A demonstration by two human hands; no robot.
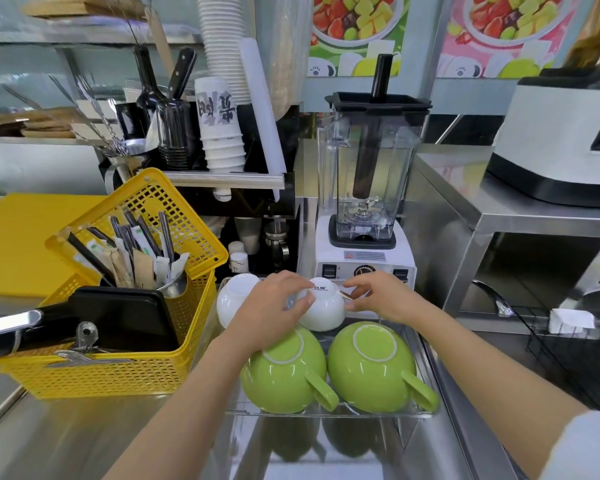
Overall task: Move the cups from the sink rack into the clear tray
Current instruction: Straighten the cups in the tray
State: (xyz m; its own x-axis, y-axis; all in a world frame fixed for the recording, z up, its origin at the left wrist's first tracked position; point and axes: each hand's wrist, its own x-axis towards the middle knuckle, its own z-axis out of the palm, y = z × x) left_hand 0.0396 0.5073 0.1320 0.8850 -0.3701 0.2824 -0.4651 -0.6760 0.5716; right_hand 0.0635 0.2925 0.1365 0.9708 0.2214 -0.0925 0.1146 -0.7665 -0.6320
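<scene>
Right now, held cup: a small white ceramic cup (321,308), upside down with printed lettering on its base, sits at the far right of the clear plastic tray (426,396).
Left hand (274,306): fingers curl over the cup's left side and top, closed on it.
Right hand (383,296): fingertips touch the cup's right side by its handle; whether they pinch it or only rest there, I cannot tell.
Second white cup (232,296): upturned, far left in the tray, just beside the held one, partly behind the left hand.
Green cups: two large lime-green ceramic cups, both upside down with handles pointing near-right; the left green cup (284,379) and the right green cup (371,365) fill the near half of the tray, side by side.
Tray position: on the steel counter (84,441).
Left of tray: a yellow perforated plastic basket (118,372) holding wrapped straws and a black flat item.
Beyond tray: a white-based blender with a clear jug (368,188), just past the far edge.
</scene>
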